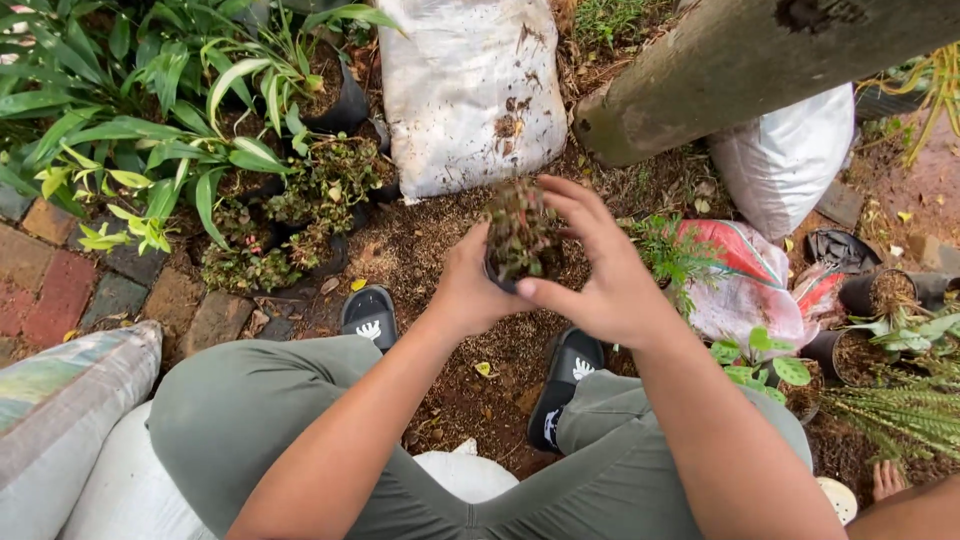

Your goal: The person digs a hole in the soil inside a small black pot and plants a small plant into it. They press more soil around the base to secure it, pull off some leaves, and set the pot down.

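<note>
A small black pot with a reddish-green leafy plant (519, 232) is held above the soil between my knees. My left hand (466, 283) grips the pot's left side from below. My right hand (600, 270) cups its right side, fingers curled over the top of the plant and thumb under the pot's rim. Most of the pot is hidden by both hands. I sit with olive trousers and black slides (368, 318) on the ground.
Several potted plants (290, 200) stand at the left on soil beside a brick path (60, 290). A white sack (470, 90) lies ahead, a tree trunk (740, 70) leans at upper right. More pots (865, 300) and another person's foot (886, 478) are at the right.
</note>
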